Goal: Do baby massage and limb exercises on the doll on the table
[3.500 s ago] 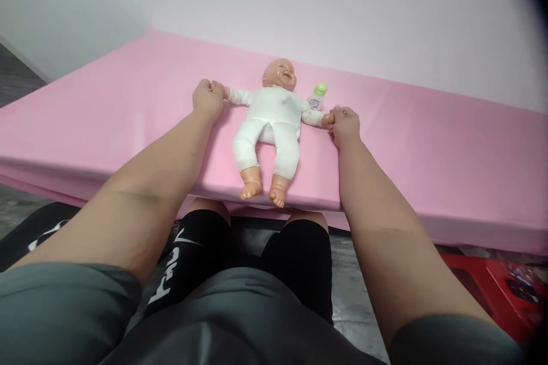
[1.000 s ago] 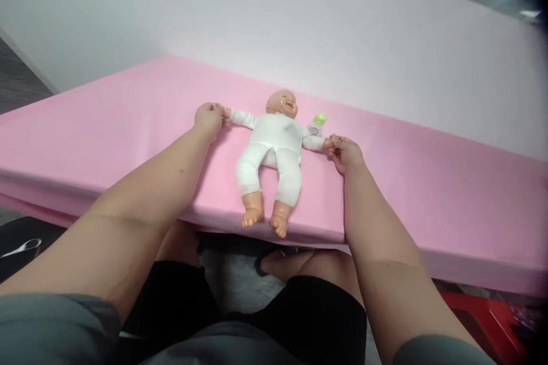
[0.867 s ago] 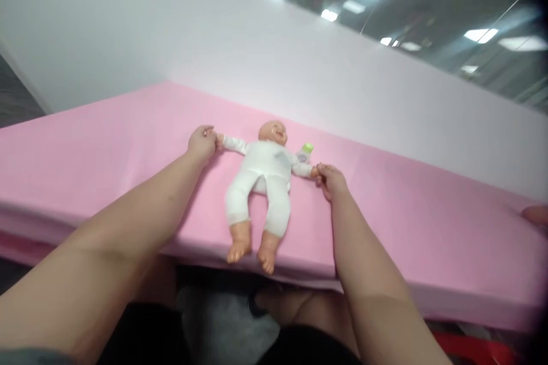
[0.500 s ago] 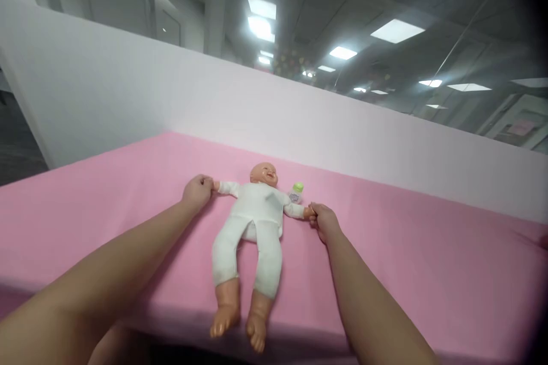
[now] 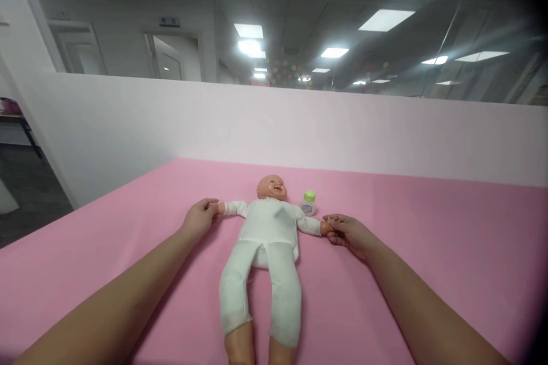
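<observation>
A baby doll (image 5: 270, 228) with a white cloth body lies on its back on the pink surface (image 5: 368, 308), arms spread out to both sides. My left hand (image 5: 200, 219) is closed around the doll's hand on the left of the view. On the other side my right hand (image 5: 349, 235) pinches the doll's other hand between thumb and fingers. Just above that arm stands a small clear bottle (image 5: 308, 204) with a green cap. The doll's feet fall below the bottom edge of the picture.
A low white wall (image 5: 274, 125) runs along the back of the pink surface. Above it is glass with ceiling lights (image 5: 386, 20) showing. At the far left, past the surface's edge, there is a dark table (image 5: 21, 122).
The view has levelled and tipped up, so the doll sits lower and its feet have left the picture. Both my hands keep hold of the doll's hands, arms still stretched out.
</observation>
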Demonstrator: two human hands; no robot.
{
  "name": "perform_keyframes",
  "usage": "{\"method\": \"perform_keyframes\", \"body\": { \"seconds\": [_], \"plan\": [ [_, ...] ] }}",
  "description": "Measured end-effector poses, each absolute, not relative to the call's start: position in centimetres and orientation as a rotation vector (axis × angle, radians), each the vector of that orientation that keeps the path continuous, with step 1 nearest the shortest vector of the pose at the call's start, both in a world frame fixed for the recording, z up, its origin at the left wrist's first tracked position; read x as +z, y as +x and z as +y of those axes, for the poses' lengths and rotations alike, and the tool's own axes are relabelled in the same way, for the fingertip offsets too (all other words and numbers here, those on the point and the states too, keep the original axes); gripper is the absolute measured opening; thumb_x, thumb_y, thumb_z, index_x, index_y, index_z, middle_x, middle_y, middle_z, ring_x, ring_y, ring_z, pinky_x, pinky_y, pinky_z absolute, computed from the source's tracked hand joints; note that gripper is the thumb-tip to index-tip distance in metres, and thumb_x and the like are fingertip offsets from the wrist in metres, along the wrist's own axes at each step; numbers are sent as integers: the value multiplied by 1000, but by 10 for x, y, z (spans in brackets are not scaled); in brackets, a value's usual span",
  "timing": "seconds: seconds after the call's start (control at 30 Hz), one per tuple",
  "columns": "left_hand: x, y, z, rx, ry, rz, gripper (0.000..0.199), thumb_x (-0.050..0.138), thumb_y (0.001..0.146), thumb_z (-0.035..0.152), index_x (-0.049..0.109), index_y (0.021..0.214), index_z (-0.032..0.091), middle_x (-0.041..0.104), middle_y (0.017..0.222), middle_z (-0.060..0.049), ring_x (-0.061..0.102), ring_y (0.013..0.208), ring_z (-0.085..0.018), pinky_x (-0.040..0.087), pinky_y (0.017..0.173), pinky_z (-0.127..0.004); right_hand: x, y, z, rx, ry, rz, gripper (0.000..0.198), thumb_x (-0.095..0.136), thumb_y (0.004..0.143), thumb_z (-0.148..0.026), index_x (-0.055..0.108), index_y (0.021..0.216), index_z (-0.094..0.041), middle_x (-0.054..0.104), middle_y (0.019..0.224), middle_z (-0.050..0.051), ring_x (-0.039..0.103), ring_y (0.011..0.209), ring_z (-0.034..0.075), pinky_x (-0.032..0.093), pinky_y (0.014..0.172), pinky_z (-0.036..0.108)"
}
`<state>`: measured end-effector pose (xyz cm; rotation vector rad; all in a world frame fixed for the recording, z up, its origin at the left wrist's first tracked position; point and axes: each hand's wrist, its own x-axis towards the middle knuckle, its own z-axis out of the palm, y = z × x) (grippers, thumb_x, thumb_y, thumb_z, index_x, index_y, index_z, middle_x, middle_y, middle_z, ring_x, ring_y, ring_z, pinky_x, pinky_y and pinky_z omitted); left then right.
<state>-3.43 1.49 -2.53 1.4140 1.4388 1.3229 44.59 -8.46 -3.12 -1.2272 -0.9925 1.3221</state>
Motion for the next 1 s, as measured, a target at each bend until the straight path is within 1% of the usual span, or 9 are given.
{"method": "perform_keyframes", "body": {
  "seconds": [0.17,0.3,0.4,0.5,0.67,0.77,0.83,0.93,1.0],
  "plan": [
    [-22,-31,14,1315,1394,1439,51,81,73,40,72,119,19,77,106,-11,73,88,-25,59,74,-32,-28,444,-86,1306,-1252,-1007,26,80,87,-25,73,110,-16,72,92,9,65,72,13,64,68,23],
    [-20,-29,10,1306,1367,1383,51,81,73,39,71,119,19,76,107,-11,73,88,-24,59,75,-34,-29,446,-89,1291,-1251,-1001,30,83,85,-28,74,111,-17,73,92,9,65,72,13,64,69,24],
    [-18,-27,8,1301,1345,1362,50,82,72,41,71,116,18,75,100,-10,72,82,-23,60,73,-34,-29,446,-90,1284,-1250,-1012,35,87,82,-33,74,110,-16,70,85,7,61,67,13,60,62,23],
    [-16,-25,6,1316,1334,1384,49,83,71,42,72,112,18,75,95,-9,70,77,-21,59,71,-34,-28,444,-90,1247,-1255,-1036,38,90,77,-37,75,105,-15,65,77,4,55,61,11,50,51,20],
    [-12,-20,2,1343,1308,1392,40,77,80,47,74,106,17,75,89,-9,70,72,-21,60,69,-34,-27,445,-91,1227,-1267,-1072,42,92,74,-45,75,98,-14,62,76,3,50,61,10,45,50,21],
    [-12,-18,2,1352,1286,1383,35,75,85,45,74,106,17,75,86,-9,70,68,-21,62,67,-35,-28,447,-92,1191,-1278,-1089,43,91,75,-50,75,93,-15,60,73,2,48,60,10,42,50,21],
    [-13,-18,3,1352,1252,1367,32,75,86,43,73,105,17,75,86,-9,71,67,-21,63,67,-37,-29,447,-92,1158,-1296,-1088,44,90,75,-52,76,94,-15,61,73,3,48,60,10,42,49,21],
    [-13,-19,5,1367,1210,1353,29,74,88,41,74,103,16,74,86,-9,71,68,-21,64,67,-37,-30,448,-90,1131,-1329,-1060,41,85,80,-52,76,97,-15,60,72,3,47,58,10,42,48,21],
    [-13,-20,5,1372,1185,1345,26,72,91,37,73,104,15,74,89,-10,72,70,-21,64,67,-37,-30,448,-89,1114,-1377,-1029,35,80,85,-47,76,98,-15,57,69,2,45,54,10,40,45,21]
  ]
}}
